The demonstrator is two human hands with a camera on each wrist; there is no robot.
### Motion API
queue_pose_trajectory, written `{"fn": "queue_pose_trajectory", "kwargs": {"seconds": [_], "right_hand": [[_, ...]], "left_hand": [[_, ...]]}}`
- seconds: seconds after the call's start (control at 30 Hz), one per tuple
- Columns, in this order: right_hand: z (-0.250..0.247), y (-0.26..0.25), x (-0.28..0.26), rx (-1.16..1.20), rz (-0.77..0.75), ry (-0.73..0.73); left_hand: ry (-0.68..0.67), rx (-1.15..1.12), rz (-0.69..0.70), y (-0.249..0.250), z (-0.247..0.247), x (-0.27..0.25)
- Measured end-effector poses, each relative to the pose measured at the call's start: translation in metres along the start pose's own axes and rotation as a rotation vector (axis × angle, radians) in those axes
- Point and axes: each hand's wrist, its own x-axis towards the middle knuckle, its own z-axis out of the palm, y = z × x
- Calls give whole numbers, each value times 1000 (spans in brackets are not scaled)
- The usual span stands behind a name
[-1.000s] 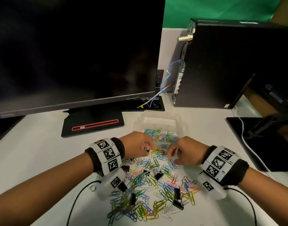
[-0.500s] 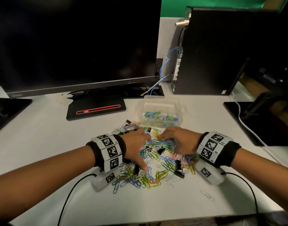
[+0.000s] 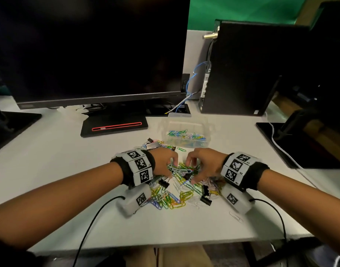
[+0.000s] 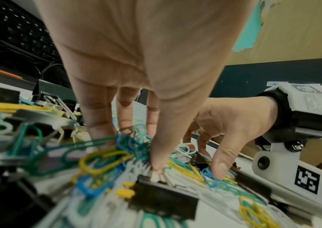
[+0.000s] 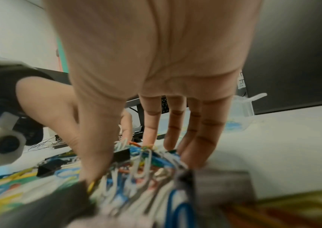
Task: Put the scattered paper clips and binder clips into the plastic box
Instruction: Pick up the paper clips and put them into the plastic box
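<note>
On the white desk (image 3: 49, 170), a heap of coloured paper clips (image 3: 171, 199) is lying mixed with black binder clips (image 3: 205, 200), and both hands are working in the far part of it. The left hand (image 3: 163, 162) is reaching down with fingers (image 4: 97, 120) spread and bent, thumb tip pressing at the wire handle of a black binder clip (image 4: 165, 199) while the fingertips are digging into a tangle of green and blue clips. The right hand (image 3: 203, 164) is facing it, just beside it but not touching, its thumb and fingers (image 5: 208, 135) closing around a bunch of white and blue paper clips; whether that bunch is actually lifted off the desk cannot be told.

The clear plastic box (image 3: 188, 132) is sitting open just beyond the hands, near the far edge of the heap, with a layer of coloured clips already lying inside. A few more clips and a small binder clip (image 3: 150, 140) are lying to the left of the box. One white paper clip (image 3: 235, 216) is lying alone, well apart from the heap, toward the near right.

Behind the box, a large dark monitor (image 3: 88, 49) is standing on its black base (image 3: 115, 126) with a red stripe, and a black computer tower (image 3: 248, 68) is standing to the right with blue cables (image 3: 192, 74) hanging at its back. Black wires (image 3: 92, 222) are trailing from the wrist cameras across the near desk.
</note>
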Motion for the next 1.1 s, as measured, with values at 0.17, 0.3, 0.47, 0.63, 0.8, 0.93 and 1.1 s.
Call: {"fn": "queue_pose_trajectory", "kwargs": {"seconds": [0.17,0.3,0.47,0.63,0.8,0.93,1.1], "right_hand": [[1,-1,5,39,-6,-12],[-5,5,8,46,-11,-17],[-24,20,13,164,12,30],[-44,33,19,388,24,132],[-65,44,28,459,32,276],[-69,47,48,506,84,356],[-67,52,75,573,173,419]], "left_hand": [[63,-56,-19,-2,2,-3],[104,-86,-10,-6,1,-2],[140,-183,3,-19,-7,3],[240,-319,24,-26,-25,9],[359,-494,54,-31,-49,23],[441,-672,30,-33,-61,45],[504,-731,-28,-35,-62,75]]}}
